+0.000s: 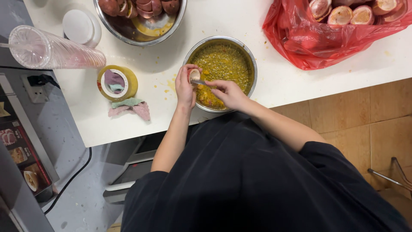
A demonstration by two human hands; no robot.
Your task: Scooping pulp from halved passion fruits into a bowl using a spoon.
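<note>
From my feed I look straight down on a white bench [274, 81]. My left hand [185, 88] is curled around a passion fruit half [194, 75], fingers pressed together on its shell, holding it over the near left rim of a steel bowl [253, 64]. My right hand [229, 93] is closed in a pinch on the handle of a small metal spoon [199, 82], whose tip reaches into the fruit half. Both hands hang over the bowl's near edge, close together but not touching as far as I can tell.

The bowl is filled with yellow-green pulp [223, 64] speckled with dark seeds. Beyond it, at the far edge of the bench, stands a second steel bowl [128, 38] holding emptied purple shells [141, 6]. At the far right lies a red plastic bag [309, 43], open, with cut fruit halves [352, 13] showing at its mouth. To the left of the bowls I see a roll of tape [128, 81], a crumpled cloth [128, 107] just in front of it, a stack of clear plastic cups [56, 51] lying on its side, and a white lid [79, 25]. Small yellow splashes dot the bench beside my left hand.
</note>
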